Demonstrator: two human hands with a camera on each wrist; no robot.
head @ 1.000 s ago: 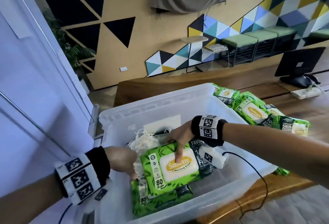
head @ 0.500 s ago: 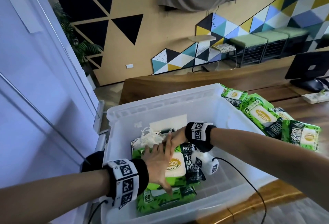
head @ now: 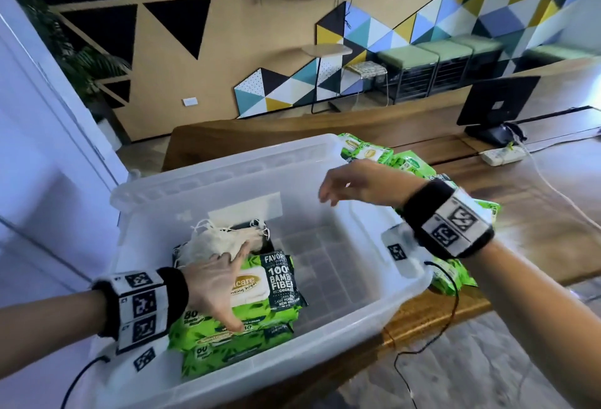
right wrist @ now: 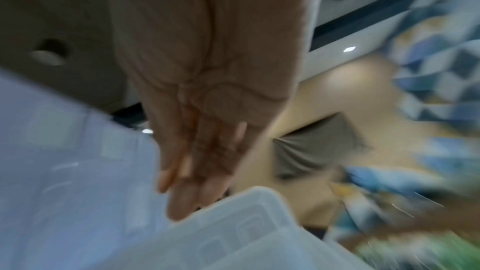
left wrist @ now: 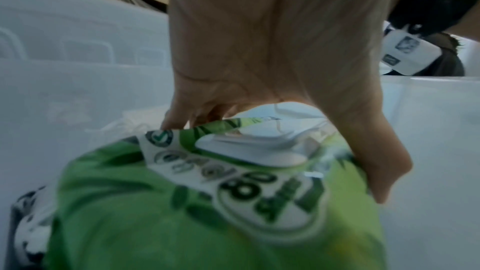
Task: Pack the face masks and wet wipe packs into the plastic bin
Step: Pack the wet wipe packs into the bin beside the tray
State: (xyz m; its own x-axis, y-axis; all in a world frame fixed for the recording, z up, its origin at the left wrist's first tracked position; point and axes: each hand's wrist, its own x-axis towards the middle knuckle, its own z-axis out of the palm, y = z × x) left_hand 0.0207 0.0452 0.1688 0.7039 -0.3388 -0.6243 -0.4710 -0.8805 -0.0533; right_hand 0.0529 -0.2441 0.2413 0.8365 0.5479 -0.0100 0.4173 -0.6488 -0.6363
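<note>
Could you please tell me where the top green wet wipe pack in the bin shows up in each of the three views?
Head: the top green wet wipe pack lies lower centre, under the left hand.
Left wrist: it fills the lower half, below the palm.
Right wrist: not in it; the picture is blurred.
Shared landmark: the clear plastic bin, whose rim and wall show in all views.

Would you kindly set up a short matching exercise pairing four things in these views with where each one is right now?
Things:
1. left hand
2. right hand
3. face masks
4. loose wipe packs

Places:
A. on the wooden table beyond the plastic bin
B. resting on the top wipe pack in the bin
C. empty, above the bin
D. in the bin, behind the stacked packs

Pairs: 1-B, 2-C, 3-D, 4-A
</note>
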